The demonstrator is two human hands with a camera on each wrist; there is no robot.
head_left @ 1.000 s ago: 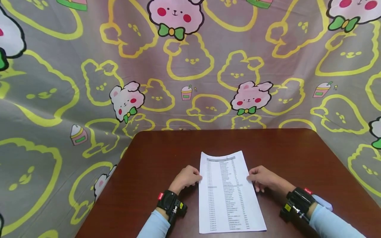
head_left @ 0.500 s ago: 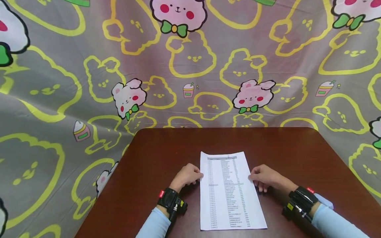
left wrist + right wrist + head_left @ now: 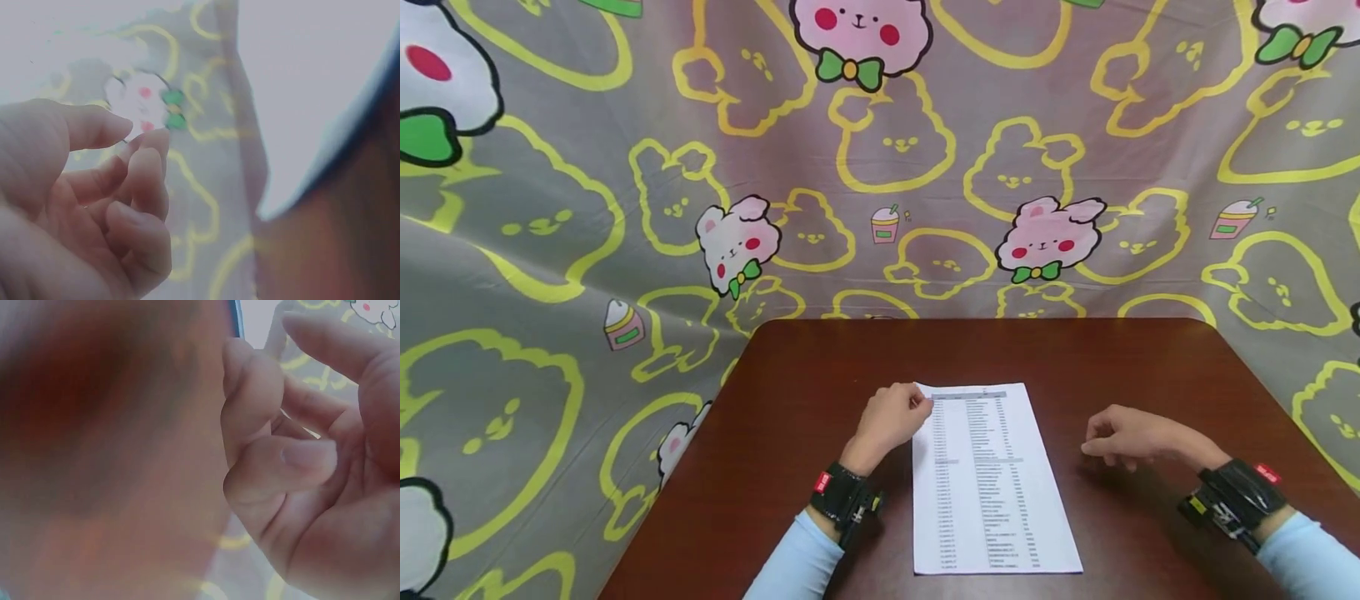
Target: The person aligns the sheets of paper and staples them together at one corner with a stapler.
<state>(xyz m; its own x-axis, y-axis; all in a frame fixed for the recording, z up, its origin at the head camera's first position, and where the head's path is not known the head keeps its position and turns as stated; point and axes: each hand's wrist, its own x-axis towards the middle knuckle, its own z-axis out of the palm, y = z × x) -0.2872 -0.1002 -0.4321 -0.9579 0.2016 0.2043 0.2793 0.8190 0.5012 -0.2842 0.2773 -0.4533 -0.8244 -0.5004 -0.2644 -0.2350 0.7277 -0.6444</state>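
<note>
A white sheet of paper, printed with columns of text and grey bands, lies on the brown table. My left hand is at its upper left corner, fingers loosely curled. From the left wrist, the left hand has thumb and index tips close together, with no paper seen between them; the sheet shows blurred to the right. Off the sheet's right edge hovers my right hand. In the right wrist view the right hand has a gap between thumb and bent fingers, holding nothing.
The brown table extends around the paper on all sides. Behind and to the left hangs a grey cloth with yellow outlines and cartoon rabbits. Both wrists carry black strapped devices.
My left hand has moved up from the sheet's left edge to its upper left corner. My right hand has let go of the right edge and drawn away rightward.
</note>
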